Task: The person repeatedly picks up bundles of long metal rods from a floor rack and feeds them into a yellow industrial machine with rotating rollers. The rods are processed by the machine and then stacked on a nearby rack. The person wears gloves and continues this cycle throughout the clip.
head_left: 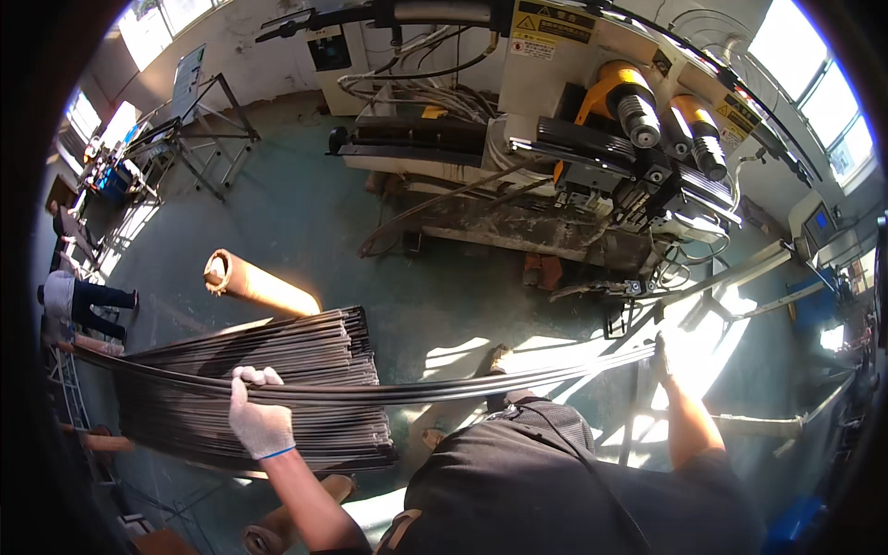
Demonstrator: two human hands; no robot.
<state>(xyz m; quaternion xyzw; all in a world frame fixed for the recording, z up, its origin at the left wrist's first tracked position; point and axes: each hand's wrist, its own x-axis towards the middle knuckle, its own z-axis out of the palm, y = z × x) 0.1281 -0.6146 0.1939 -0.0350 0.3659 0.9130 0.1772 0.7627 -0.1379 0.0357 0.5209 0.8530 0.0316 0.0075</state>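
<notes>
A bundle of several long, thin dark rods (462, 388) stretches across in front of my body, bowing a little along its length. My left hand (261, 413), in a pale glove with a blue cuff edge, is closed around the bundle left of its middle. At the right end of the rods, my right hand (662, 359) grips them; strong sunlight partly washes out its fingers. Beneath the left hand lies a large stack of similar dark strips (344, 435), their right ends uneven.
Beyond the stack lies a brown cardboard tube (265, 285). A large machine with orange-and-metal cylinders (636, 116) and hanging cables stands ahead. A metal frame (740, 280) is at right, near a control box (818, 225). Another person (85, 301) is at far left.
</notes>
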